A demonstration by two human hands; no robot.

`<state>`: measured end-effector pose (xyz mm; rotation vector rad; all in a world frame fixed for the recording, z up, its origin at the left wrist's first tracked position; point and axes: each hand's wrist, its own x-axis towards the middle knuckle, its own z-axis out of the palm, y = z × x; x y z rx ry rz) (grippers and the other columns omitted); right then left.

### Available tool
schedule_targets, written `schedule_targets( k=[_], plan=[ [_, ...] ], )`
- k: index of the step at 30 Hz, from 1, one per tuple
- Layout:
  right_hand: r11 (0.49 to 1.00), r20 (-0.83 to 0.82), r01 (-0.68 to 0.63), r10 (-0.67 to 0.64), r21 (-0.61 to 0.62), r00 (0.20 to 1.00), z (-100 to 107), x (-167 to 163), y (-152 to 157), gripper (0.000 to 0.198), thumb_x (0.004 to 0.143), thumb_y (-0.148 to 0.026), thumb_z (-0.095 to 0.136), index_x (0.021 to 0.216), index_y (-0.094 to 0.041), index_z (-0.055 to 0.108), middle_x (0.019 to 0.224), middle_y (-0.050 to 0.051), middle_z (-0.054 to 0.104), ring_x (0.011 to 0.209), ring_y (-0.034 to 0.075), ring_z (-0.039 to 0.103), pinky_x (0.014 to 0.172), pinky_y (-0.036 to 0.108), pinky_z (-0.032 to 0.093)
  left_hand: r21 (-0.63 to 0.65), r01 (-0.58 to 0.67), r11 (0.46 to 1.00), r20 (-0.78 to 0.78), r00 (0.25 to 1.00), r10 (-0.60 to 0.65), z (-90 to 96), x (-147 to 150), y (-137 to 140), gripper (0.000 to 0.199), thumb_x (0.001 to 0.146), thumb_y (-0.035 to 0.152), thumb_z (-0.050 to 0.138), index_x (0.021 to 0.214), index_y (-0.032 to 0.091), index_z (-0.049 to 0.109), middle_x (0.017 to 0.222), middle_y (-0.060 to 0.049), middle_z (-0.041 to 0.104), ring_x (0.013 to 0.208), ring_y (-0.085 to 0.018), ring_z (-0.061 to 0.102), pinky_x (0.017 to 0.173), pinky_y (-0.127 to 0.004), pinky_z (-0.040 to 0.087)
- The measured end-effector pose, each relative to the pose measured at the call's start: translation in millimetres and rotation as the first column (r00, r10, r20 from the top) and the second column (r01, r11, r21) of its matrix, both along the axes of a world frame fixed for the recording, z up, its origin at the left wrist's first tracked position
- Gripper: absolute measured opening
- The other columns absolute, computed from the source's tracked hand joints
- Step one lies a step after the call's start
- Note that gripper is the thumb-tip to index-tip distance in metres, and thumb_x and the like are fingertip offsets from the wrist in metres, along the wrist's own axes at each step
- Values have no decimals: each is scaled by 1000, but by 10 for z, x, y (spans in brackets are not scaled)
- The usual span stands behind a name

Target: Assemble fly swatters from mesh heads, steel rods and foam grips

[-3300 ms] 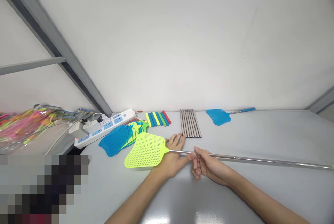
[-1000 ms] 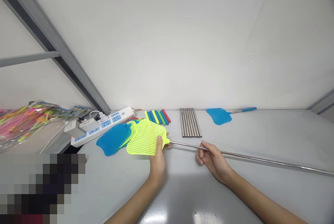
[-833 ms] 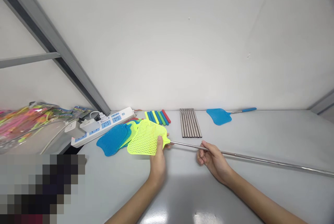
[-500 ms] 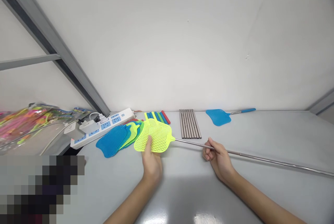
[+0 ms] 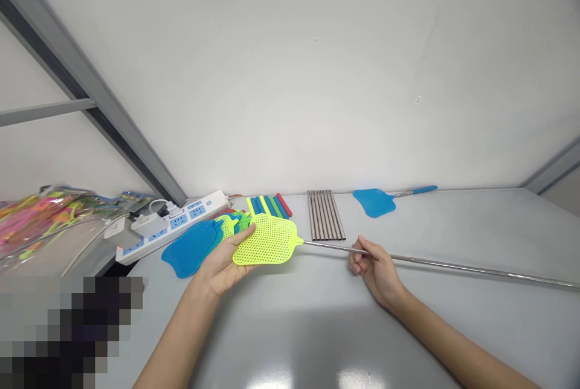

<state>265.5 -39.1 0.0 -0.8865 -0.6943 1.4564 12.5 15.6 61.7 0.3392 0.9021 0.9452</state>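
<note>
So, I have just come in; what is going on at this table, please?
A person holds a yellow swatter: the left hand at its mesh head, the right hand on its metal rod, which runs out of the picture. Beyond lie coloured sticks, metal tubes and a blue swatter. Loose swatter heads lie beside a power strip.

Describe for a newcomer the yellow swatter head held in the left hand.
At the grey table, find the long metal rod in the right hand. At its left end, in the left hand, is the yellow swatter head. Unlike the piled heads to its left, it is hand-held.
</note>
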Motion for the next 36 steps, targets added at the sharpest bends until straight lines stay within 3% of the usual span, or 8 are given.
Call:
schedule_targets(
  k=[5,17,27,36],
  plan=[
    [999,-25,32,-32,-19,999,16,0,1,39,78,-35,44,45,-15,48,41,-2,36,41,10,37,48,26,23,-57,8,998,87,996,-4,-61,11,32,22,82,18,39,100,12,50,89,-11,62,86,-21,60,68,-35,52],
    [998,-86,46,-49,-35,995,21,1,-8,39,78,-33,42,44,-15,47,42,-1,36,41,10,37,48,26,23,-41,27,999,-30,999,-28,-57,70,15,22,82,11,36,98,10,50,76,-9,63,82,-19,62,70,-31,51],
    [999,-57,30,-32,-29,998,-2,5,1,39,79,-33,42,44,-15,47,41,-1,35,42,10,37,49,27,24,192,124,974,-183,979,-89,-54,49,-43,20,73,11,51,93,15,54,80,-7,63,77,-19,62,68,-29,51],
    [998,-37,32,-34,-46,999,14,-4,-1,39,78,-34,43,44,-15,47,41,-1,36,42,10,38,48,26,24,248,209,946,-356,928,-112,-32,70,-73,32,69,19,57,100,17,53,83,-8,64,72,-19,62,60,-26,51]
  ],
)
